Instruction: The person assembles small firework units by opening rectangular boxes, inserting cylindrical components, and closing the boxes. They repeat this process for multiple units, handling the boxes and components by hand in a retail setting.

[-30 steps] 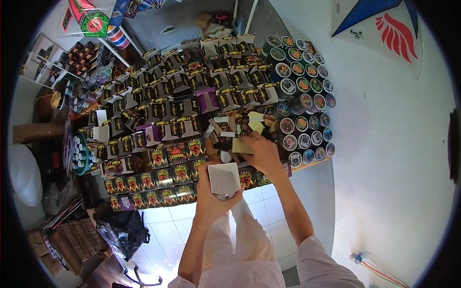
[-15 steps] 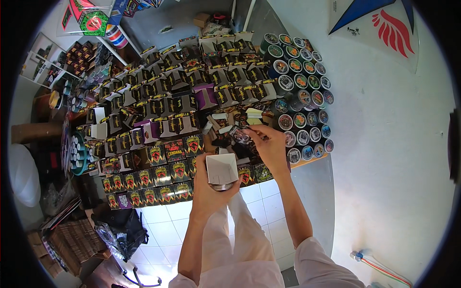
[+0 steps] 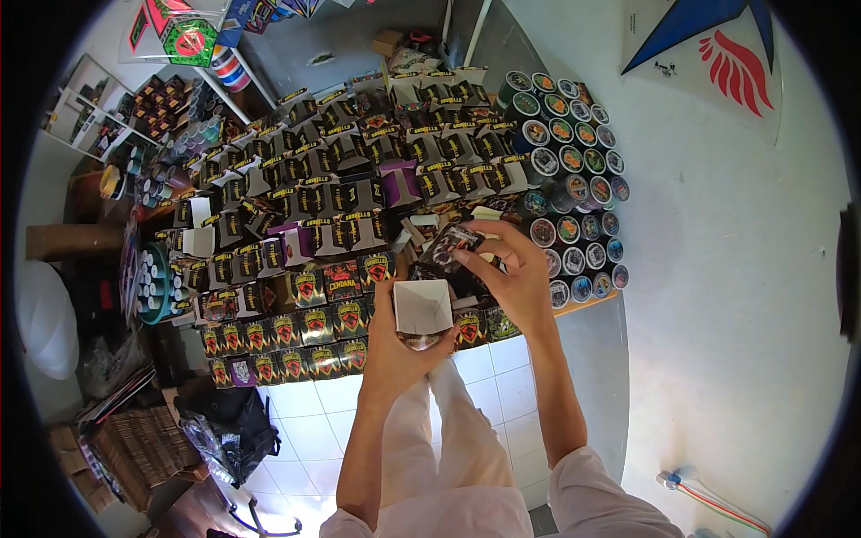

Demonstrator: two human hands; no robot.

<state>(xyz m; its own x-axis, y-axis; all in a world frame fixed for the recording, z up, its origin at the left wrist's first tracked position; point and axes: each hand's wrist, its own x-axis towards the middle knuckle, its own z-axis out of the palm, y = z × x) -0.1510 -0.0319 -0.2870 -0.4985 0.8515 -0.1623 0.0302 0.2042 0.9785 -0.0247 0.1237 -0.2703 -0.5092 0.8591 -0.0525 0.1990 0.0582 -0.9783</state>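
Observation:
My left hand [image 3: 395,354] is wrapped round an open cardboard box [image 3: 423,308], whose pale, bare inside faces up at me. Something shiny shows below its near edge, too small to name. Just above and right of the box, my right hand [image 3: 516,278] pinches a dark printed card or flat packet [image 3: 451,248] between thumb and fingers. Behind that card lies a cluttered patch with pale sticks and paper scraps [image 3: 417,231]. Rows of small black boxes [image 3: 317,326] with red and yellow emblems stand left of my hands.
Many black boxes with raised flaps [image 3: 314,197] fill the table. Along its right edge stand stacked round tubs [image 3: 570,159] with printed lids. A green basket of small bottles [image 3: 154,282] is at the left. Below are a black bag [image 3: 235,430] and stacked flat cardboard [image 3: 139,453].
My right hand has drawn the dark card up out of the clutter and turned its printed face more into view. The whole scene has shifted slightly right in the picture.

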